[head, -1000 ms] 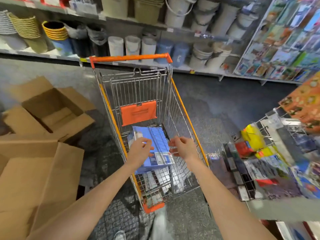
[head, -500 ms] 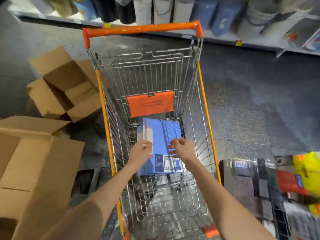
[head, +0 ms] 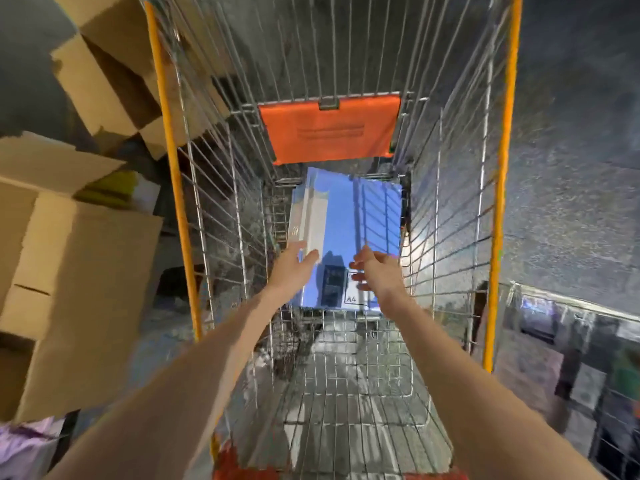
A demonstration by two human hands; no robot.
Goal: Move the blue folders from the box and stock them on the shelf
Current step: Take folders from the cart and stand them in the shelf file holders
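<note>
The blue folder (head: 346, 216) bears a label (head: 353, 298) reading "A4"; the orange flap (head: 329, 129) lettering is unreadable.

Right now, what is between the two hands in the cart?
The blue folders, lying in the wire cart, sit between the left hand and the right hand; the head view shows it.

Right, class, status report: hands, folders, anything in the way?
Left hand flat on blue folders, right hand curled over them, grip unclear. Folders low in cart. Wire sides close around.

There are two hands (head: 294, 266) (head: 375, 273), one blue folder (head: 346, 216), one trolley (head: 503, 161), two cardboard boxes (head: 110, 77) (head: 83, 289).
</note>
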